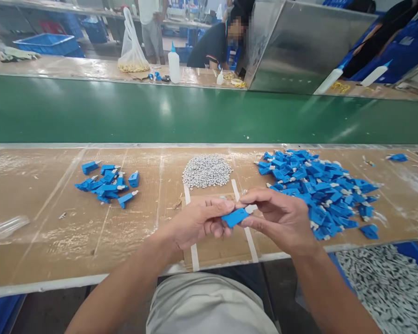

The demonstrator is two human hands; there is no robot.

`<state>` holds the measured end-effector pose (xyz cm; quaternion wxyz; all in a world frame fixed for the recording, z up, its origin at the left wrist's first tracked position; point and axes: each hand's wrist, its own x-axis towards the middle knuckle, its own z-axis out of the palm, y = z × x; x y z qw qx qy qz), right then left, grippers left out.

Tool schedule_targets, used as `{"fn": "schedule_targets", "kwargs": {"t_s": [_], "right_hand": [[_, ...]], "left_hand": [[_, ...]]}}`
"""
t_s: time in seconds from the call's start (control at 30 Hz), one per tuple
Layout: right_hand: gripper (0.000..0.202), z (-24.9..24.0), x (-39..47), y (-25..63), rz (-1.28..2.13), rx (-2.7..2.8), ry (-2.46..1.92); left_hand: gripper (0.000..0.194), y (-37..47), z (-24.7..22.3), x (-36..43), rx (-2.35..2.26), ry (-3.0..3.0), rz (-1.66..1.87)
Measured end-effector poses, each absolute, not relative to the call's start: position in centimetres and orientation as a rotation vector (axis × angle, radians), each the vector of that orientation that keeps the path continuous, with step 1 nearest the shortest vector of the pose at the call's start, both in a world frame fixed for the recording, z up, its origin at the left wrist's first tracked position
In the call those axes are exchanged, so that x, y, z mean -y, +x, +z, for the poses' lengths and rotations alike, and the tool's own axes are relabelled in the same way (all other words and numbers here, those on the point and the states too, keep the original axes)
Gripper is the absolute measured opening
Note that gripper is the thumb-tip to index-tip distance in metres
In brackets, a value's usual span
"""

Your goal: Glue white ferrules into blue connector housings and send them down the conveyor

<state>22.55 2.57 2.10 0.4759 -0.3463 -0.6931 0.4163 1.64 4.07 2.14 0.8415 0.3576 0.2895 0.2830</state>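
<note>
Between my two hands, over the front middle of the table, is a blue plastic piece [235, 217] with a whitish tip on its right side. My left hand [204, 220] pinches its left end between thumb and fingers. At the upper right end, the thumb and index finger of my right hand [282, 218] close on the same piece; anything small between those fingertips is hidden. Just beyond my hands lies a heap of small grey-white pellet-like parts [207, 170]. To the right spreads a big pile of similar blue pieces [316, 185], and a smaller group [107, 182] lies to the left.
A green conveyor belt [125, 109] runs behind the cardboard-covered table [66, 232]. Below the front right edge sits a bin of grey parts [386, 283]. Across the belt are a white bottle [174, 65], a plastic bag [132, 46], a metal housing [299, 46] and people.
</note>
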Motion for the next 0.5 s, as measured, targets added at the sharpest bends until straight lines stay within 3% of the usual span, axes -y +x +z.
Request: {"fn": "schedule_targets", "kwargs": {"t_s": [0.33, 0.5], "right_hand": [[0.031, -4.4, -1.0, 23.3, 1.105, 1.524, -1.397], [0.027, -5.7, -1.0, 22.3, 1.164, 1.576, -1.376]], "left_hand": [[0.026, -0.7, -0.5, -3.3, -0.624, 0.403, 0.733], [0.021, -0.9, -1.4, -3.5, -0.617, 0.362, 0.759]]}}
